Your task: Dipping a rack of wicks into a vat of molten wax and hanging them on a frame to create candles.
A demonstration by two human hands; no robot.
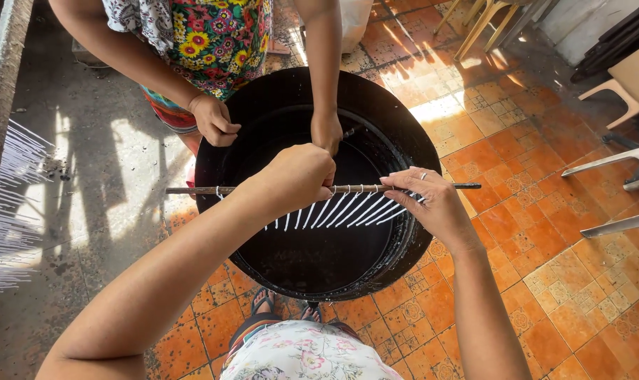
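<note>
Rod lies left-right across black tub, white strings hanging off it into tub. Left hand fisted round rod middle, right hand pinching strings near right end.

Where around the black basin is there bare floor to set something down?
Free: orange tiles right of the black basin, short of the white chairs; grey concrete to its left, before the white strands. Crowded: over the basin, where left hand, right hand and another person's hands meet at the rod.
</note>
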